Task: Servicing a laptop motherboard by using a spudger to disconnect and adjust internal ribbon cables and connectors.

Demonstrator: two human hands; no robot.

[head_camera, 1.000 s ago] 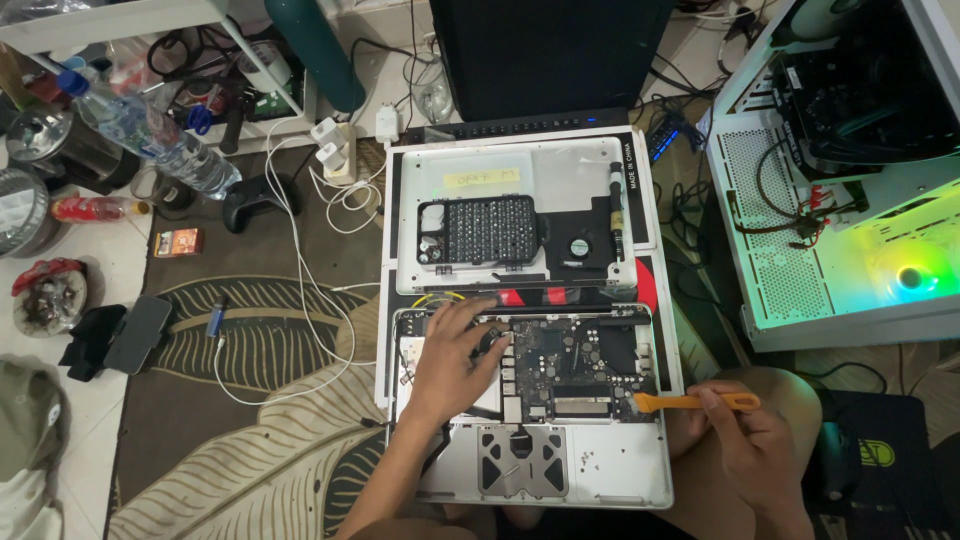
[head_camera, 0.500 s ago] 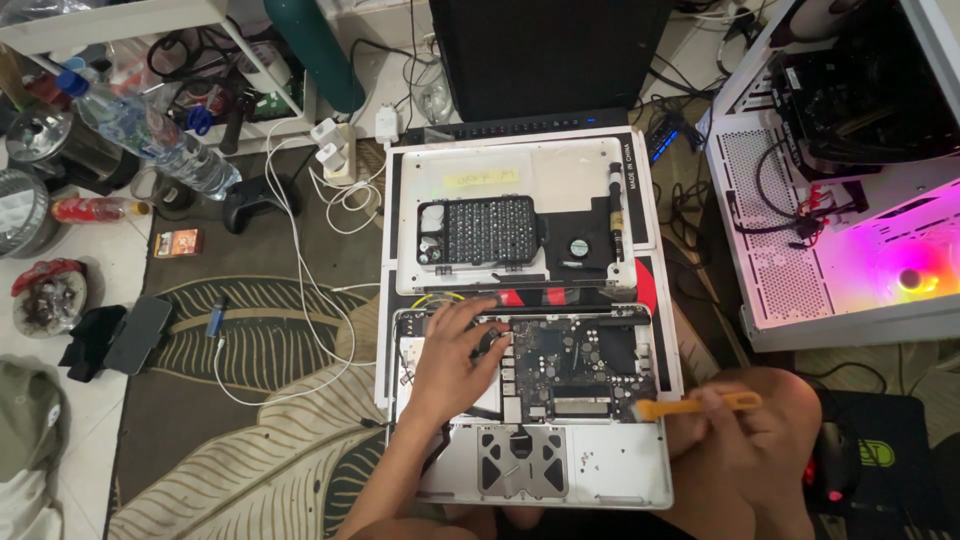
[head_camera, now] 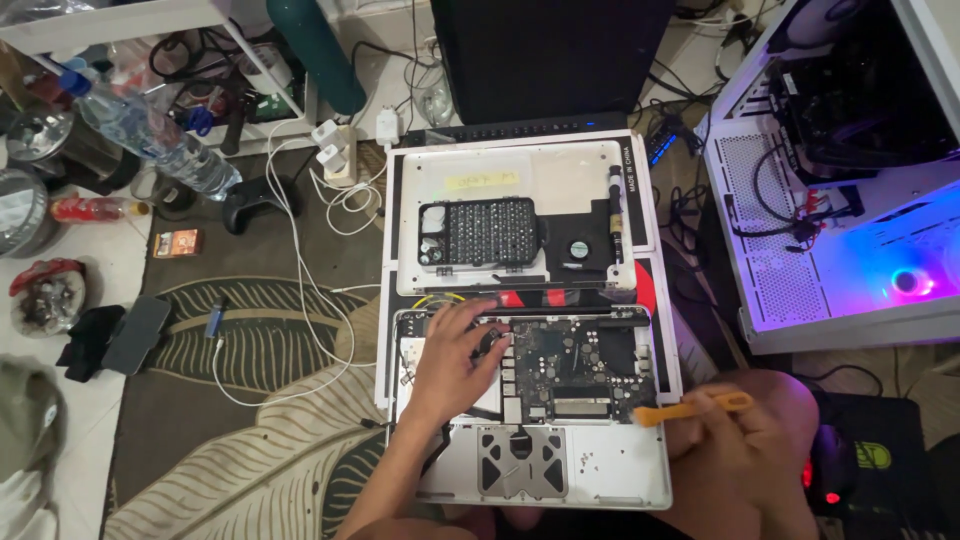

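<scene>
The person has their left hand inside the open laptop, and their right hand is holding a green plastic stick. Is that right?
Almost. The plastic stick is orange, not green, as the head view shows. The rest holds: the left hand rests inside the open laptop, and the right hand holds the stick at the laptop's right edge.

The left hand [head_camera: 452, 355] lies on the opened laptop [head_camera: 530, 410], touching its inside. The right hand [head_camera: 735, 450] holds an orange pry tool [head_camera: 690, 408] at the laptop's right edge.
</scene>
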